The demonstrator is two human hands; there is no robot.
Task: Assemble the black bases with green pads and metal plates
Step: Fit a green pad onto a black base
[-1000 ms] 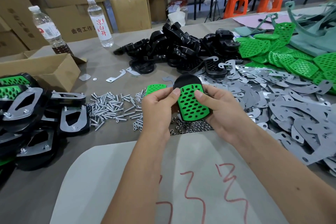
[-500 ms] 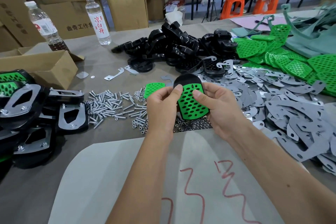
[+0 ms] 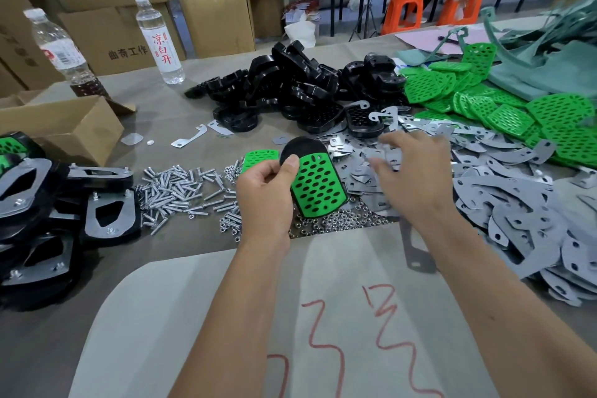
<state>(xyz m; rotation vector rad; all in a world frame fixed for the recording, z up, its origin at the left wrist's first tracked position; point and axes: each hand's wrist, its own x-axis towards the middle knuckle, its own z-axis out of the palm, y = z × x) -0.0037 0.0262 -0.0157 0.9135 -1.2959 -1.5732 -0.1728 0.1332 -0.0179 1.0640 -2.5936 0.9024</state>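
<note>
Green pad (image 3: 318,186) seated on a black base (image 3: 302,147), held above the desk (image 3: 161,97) in our left hand (image 3: 265,184).
Left fingers pinch its edge; right hand (image 3: 410,171), blurred with fingers loosely spread, hovers over the metal plates (image 3: 504,203). We judge a plate comes next, picked singly.

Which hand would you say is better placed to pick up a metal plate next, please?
The right hand: it is free, fingers spread over the pile of metal plates. The left hand is busy, its grip holding the black base with its green pad.
</note>
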